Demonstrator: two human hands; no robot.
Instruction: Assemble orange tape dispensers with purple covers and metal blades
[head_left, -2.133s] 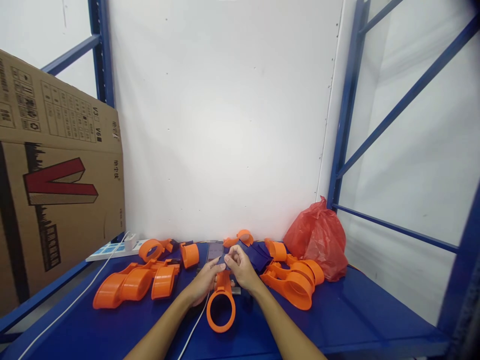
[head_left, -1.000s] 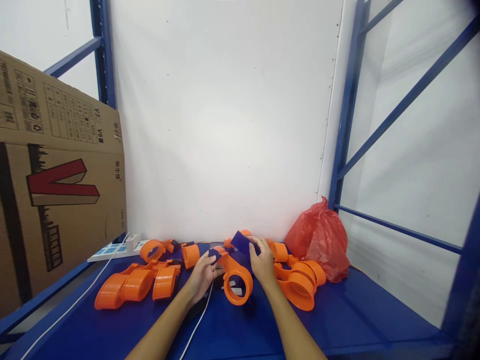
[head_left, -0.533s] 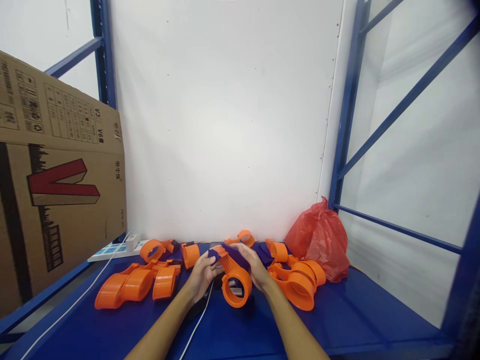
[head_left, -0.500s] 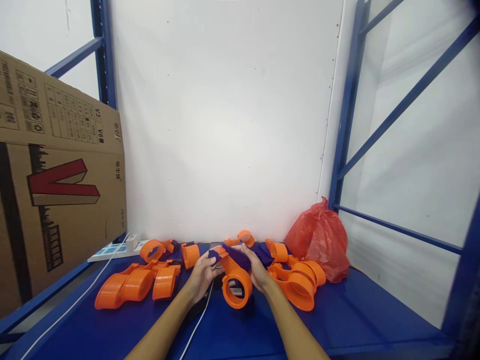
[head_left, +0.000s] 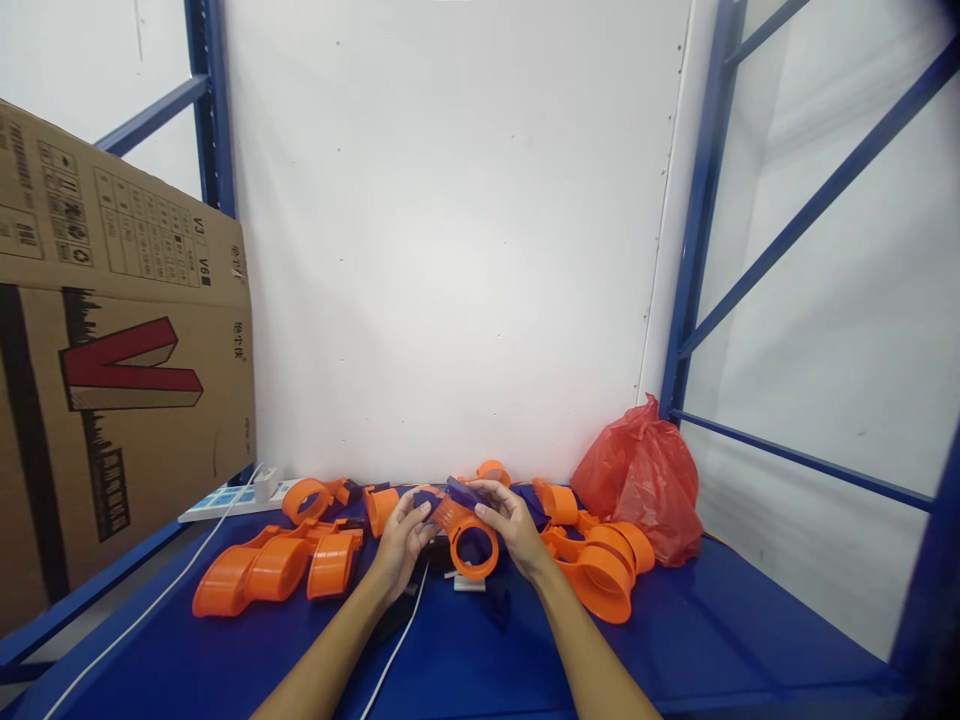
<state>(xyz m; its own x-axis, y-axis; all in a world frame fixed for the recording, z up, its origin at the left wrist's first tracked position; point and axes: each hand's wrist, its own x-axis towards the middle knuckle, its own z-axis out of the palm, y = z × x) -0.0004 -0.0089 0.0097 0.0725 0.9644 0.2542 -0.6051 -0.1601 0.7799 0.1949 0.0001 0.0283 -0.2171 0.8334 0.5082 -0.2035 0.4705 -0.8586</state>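
Both my hands hold one orange plastic ring part (head_left: pixel 472 541) with a short handle, lifted a little above the blue shelf (head_left: pixel 675 640). My left hand (head_left: pixel 403 541) pinches the handle end, where a small dark blue strap piece (head_left: pixel 429 498) sticks out. My right hand (head_left: pixel 512 523) is closed on the other side of the ring, its fingers on a dark blue strap piece (head_left: pixel 459 490) at the top. The ring's opening faces me.
Orange ring parts lie in a pile at the left (head_left: pixel 274 567) and another at the right (head_left: pixel 600 565). A red plastic bag (head_left: pixel 641 475) sits at the back right. A cardboard box (head_left: pixel 112 350) leans at the left, beside a power strip (head_left: pixel 225 497) with a white cable (head_left: pixel 135 615).
The orange ring part has been lifted off the shelf and turned so its opening faces me. My right hand fetched a dark blue strap piece and brought it onto the ring.
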